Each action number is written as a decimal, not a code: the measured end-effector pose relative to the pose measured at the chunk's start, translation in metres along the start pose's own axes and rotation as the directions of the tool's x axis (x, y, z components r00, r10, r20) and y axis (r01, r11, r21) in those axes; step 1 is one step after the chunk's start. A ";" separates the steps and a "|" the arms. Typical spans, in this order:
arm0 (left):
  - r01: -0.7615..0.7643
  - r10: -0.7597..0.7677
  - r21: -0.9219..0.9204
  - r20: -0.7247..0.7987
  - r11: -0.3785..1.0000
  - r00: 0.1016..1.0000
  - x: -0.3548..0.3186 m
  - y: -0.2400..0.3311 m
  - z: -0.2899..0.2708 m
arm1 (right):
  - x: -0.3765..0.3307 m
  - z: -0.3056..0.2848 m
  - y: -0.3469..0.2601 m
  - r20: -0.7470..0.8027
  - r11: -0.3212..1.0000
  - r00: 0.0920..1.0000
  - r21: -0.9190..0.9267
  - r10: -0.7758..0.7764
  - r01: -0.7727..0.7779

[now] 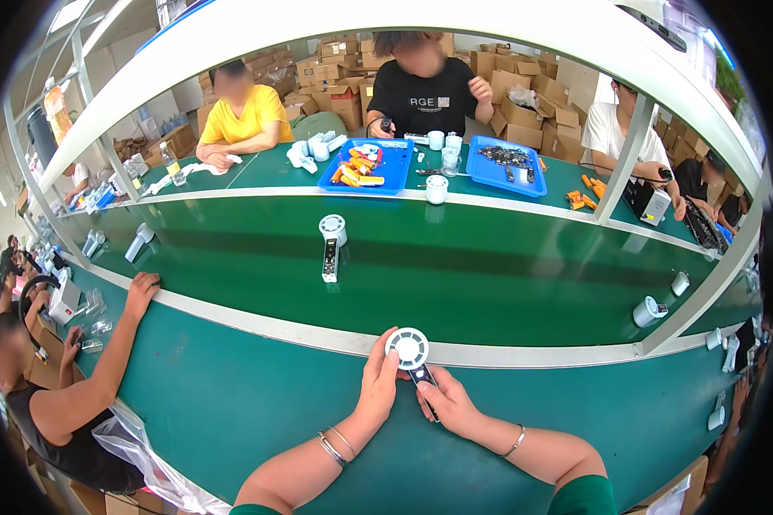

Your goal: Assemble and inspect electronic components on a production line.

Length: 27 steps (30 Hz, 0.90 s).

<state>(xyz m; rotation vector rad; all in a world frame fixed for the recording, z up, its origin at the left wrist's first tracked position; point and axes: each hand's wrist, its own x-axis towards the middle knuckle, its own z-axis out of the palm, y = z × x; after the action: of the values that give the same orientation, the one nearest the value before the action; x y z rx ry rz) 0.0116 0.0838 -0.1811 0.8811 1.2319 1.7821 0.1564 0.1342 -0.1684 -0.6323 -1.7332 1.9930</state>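
Near the front rail, both my hands hold a white handheld fan [410,347] with a round, slotted head. A dark inner part shows along its handle, which points down toward my right hand. My left hand [379,378] is closed around the left side of the head, its thumb on the rim. Gripping the handle, my right hand [452,403] has its thumb across the dark part; its other fingers are partly hidden. Another fan [331,245], with its handle's inside exposed, lies on the green conveyor belt [489,266] ahead.
Across the belt, people work beside a blue tray [325,182] of orange cells and another blue tray [489,184] of dark parts. More fans [647,312] lie along the belt. At left, a person's arm [116,360] reaches to the rail. A metal post [704,283] rises at right.
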 end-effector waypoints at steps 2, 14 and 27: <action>0.001 -0.001 0.000 -0.004 1.000 1.000 0.000 0.001 0.001 | 0.000 0.000 0.001 -0.005 1.000 1.000 0.001 0.001 -0.001; -0.003 0.003 -0.010 -0.002 1.000 1.000 0.000 0.000 0.002 | 0.000 -0.001 0.001 -0.023 1.000 1.000 0.011 0.015 -0.015; -0.003 0.003 -0.012 0.000 1.000 1.000 0.000 0.001 0.003 | 0.001 -0.002 0.004 -0.011 1.000 1.000 0.029 0.008 -0.007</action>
<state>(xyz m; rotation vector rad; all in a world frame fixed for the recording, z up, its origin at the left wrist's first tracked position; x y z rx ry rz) 0.0138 0.0850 -0.1791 0.8763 1.2189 1.7907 0.1566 0.1364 -0.1732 -0.6401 -1.6946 2.0122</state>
